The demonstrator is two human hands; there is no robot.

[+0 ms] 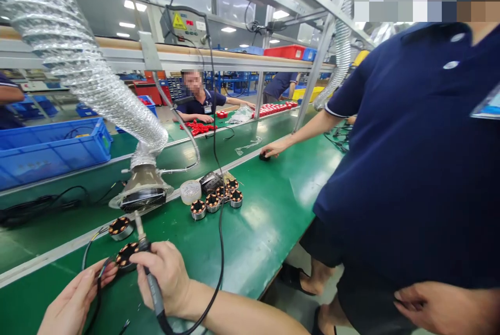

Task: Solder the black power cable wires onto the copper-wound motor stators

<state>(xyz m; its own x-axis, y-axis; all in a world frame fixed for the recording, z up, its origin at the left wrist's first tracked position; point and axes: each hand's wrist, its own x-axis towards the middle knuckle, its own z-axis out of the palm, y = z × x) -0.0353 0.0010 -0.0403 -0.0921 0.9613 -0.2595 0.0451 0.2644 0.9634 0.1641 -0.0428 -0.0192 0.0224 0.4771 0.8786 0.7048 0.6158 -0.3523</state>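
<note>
In the head view, my left hand (76,296) pinches thin wires (103,268) just left of the wound ring (127,258), near left above the desk (253,236); my right hand (166,272) is curled tight around a soldering iron (155,293). Bare desk opens rightward to its slanting edge (287,262); far side, a pale rail (250,157) bounds it, clustered rings (212,202) close by.
</note>
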